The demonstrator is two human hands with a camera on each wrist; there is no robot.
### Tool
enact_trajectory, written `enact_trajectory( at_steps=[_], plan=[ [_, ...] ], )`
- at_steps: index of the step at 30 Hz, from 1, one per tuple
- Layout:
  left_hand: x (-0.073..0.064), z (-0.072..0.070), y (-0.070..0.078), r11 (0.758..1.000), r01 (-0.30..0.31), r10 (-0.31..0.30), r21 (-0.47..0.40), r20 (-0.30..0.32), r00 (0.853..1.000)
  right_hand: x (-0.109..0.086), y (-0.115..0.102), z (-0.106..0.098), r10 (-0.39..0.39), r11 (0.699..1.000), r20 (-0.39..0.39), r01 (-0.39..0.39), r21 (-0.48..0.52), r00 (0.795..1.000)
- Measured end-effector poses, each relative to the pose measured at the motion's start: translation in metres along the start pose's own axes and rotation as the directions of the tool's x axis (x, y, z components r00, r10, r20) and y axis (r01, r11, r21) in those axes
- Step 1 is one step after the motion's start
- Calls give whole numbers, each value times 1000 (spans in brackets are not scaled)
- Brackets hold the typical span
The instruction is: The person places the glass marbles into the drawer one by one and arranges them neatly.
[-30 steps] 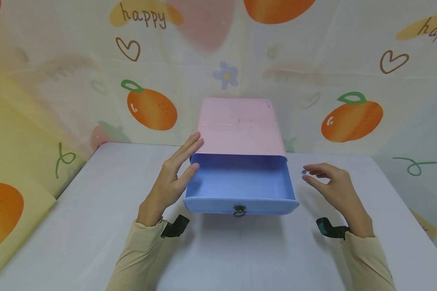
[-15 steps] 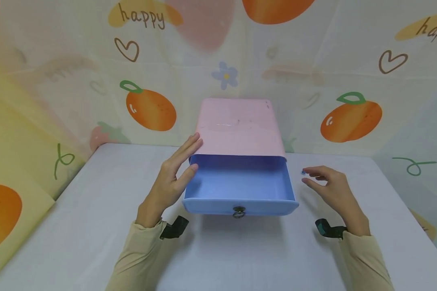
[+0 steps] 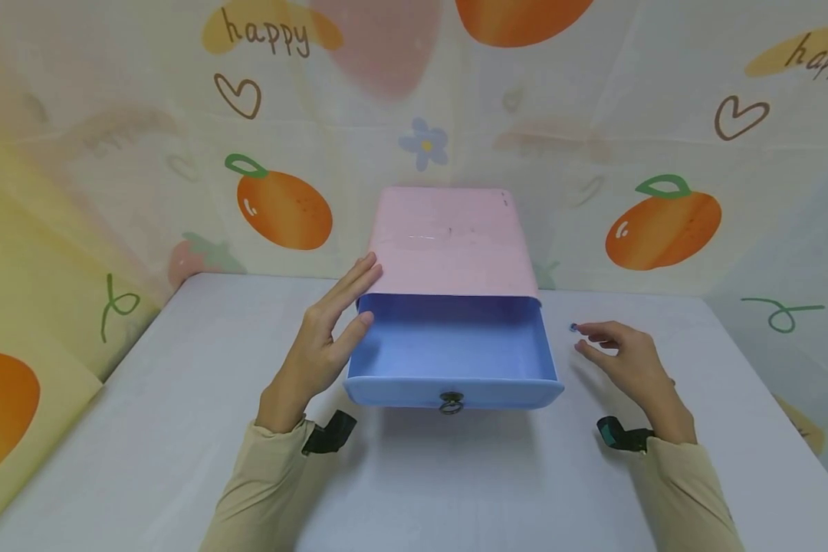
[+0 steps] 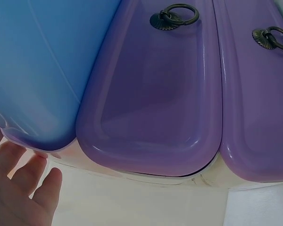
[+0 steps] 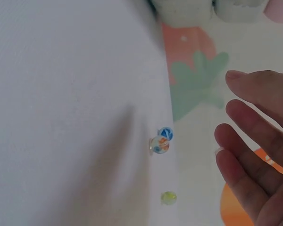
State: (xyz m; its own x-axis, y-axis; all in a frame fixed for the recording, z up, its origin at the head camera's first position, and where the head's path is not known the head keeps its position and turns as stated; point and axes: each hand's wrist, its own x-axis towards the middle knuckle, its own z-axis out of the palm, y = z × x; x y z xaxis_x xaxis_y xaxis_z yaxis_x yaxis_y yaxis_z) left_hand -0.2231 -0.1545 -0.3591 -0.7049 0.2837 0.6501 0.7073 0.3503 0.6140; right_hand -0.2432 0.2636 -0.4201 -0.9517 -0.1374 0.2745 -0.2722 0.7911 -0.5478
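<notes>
- White table (image 3: 421,491), spreading from near to far.
- Patterned cloth (image 3: 552,84) along the far side (faintly creased).
- Printed orange (image 3: 286,211) on the left, another orange (image 3: 665,230) on the right.
- Blue flower (image 3: 424,144) between them.
- Brown "happy" lettering (image 3: 265,31) at far left.

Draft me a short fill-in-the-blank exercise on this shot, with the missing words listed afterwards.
The light-blue plastic drawer of the pink boxy cabinet stands ____.
The hand touching that cabinet is the person's ____ one.
In the left wrist view, the glossy plastic drawer fronts with dark metal ring pulls are ____ in colour.
Small round glassy marbles in the right wrist view number ____.
Missing words: open; left; purple; three.
</notes>
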Motion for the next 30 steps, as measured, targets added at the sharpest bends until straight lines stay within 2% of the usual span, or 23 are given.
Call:
enact_trajectory(
  at_steps=[7,14,22,30],
  plan=[
    [0,0,0,1000,-6,6,4,-1,1000,-1,6,1,81,997,84,-80,-15,993],
    [0,0,0,1000,-2,2,3,0,1000,-2,10,4,202,979,158,-202,-21,966],
    [0,0,0,1000,1,-1,1,-1,1000,-1,19,8,174,985,158,-173,-16,972],
    [1,0,0,1000,9,-9,0,2,1000,0,25,13,162,987,200,-160,-25,966]
  ],
)
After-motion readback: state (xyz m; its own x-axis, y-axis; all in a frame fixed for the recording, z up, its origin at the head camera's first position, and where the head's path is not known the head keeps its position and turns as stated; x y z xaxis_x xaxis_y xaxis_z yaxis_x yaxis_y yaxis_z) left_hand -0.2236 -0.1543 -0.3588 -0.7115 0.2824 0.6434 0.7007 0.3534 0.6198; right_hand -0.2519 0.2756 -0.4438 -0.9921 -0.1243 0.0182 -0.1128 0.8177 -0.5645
